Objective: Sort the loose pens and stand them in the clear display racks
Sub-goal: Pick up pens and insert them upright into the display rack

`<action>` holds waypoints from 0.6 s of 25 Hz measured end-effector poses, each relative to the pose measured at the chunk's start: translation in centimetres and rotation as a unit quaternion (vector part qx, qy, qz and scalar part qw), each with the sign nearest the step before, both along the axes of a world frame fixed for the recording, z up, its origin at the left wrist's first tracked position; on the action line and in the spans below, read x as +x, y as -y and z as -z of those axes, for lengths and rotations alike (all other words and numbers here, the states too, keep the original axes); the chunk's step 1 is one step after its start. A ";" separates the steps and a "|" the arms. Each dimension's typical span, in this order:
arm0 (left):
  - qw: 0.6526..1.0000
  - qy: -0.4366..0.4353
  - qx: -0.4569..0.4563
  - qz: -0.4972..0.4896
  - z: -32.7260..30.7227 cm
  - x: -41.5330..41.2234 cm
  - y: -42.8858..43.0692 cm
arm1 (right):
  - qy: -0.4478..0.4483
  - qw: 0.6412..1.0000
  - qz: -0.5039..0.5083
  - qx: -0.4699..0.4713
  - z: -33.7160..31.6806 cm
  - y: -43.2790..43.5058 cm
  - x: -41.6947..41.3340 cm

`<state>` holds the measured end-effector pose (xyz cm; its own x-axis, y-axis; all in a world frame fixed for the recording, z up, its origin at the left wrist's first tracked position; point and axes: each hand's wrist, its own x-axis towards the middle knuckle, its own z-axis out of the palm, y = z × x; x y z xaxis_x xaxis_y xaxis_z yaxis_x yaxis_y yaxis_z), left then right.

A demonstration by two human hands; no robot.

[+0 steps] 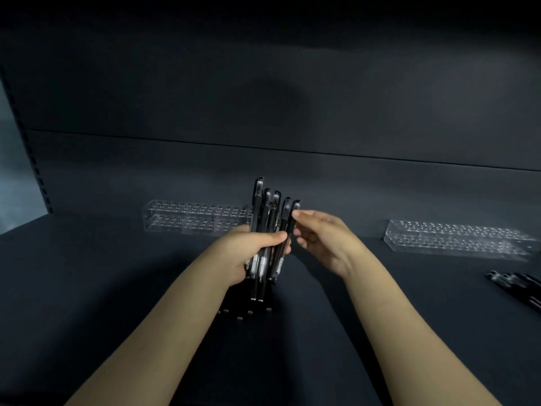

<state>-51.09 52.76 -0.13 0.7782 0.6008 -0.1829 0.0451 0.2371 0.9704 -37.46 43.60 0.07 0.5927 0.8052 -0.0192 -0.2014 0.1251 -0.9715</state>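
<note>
Pen bundle (268, 218) in left hand (248, 253)

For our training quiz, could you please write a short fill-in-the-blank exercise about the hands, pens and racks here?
The left hand grips a bundle of pens coloured ___.
The right hand pinches the outermost pen on the bundle's ___ side.
Of the left rack and right rack, the bundle partly hides the ___ one.
Loose pens lie near the picture's ___ edge.
Missing words: black; right; left; right.
</note>
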 end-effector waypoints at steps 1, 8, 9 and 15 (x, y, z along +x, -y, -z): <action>1.000 0.004 0.001 0.001 -0.1 0.7 0.8 | -0.019 1.000 -0.005 0.002 -0.3 1.1 0.7; 0.997 0.036 -0.057 0.040 -0.1 9.7 9.9 | 0.034 0.990 0.137 -0.031 -1.7 13.8 10.7; 0.996 0.035 -0.065 0.052 0.1 11.3 11.6 | 0.077 0.981 0.163 -0.069 -1.9 16.3 12.4; 0.993 0.007 -0.077 0.094 1.0 19.4 20.8 | 0.224 0.910 0.237 -0.255 -2.1 28.8 22.0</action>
<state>-31.74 31.99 -1.11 0.8774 0.4099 -0.2494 0.0893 0.3712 0.9242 -15.47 14.77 2.21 0.9117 0.4107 0.0109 0.1889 -0.3957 -0.8987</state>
